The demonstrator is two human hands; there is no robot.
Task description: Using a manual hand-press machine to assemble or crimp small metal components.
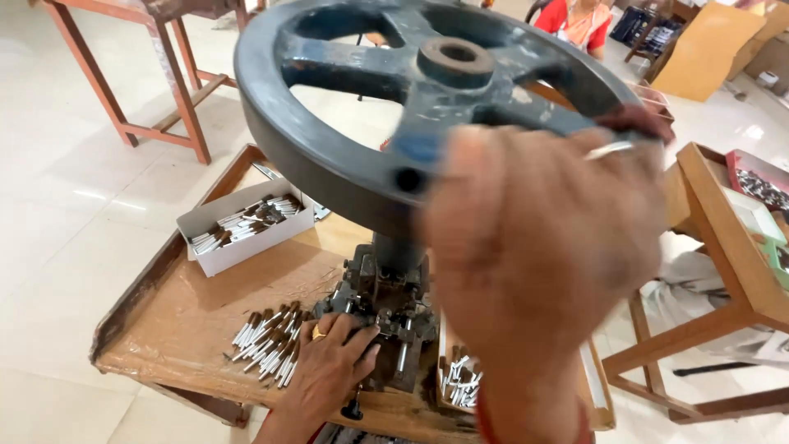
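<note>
Handwheel (427,90) of the press sits flat above the die block (382,308), right hand (534,247) clenched on its near rim, left hand (329,366) nearer the block, fingers curled against its near-left side, just right of the loose pins (267,341).

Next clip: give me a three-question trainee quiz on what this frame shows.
1. True or false: the right hand is on the rim of the large dark handwheel.
2. Where does the left hand rest? A) in the white box B) at the base of the metal press C) on the floor
3. Fill in: loose small metal-tipped pieces lie on the wooden ____ beside the left hand.

Key: 1 true; 2 B; 3 table
</note>
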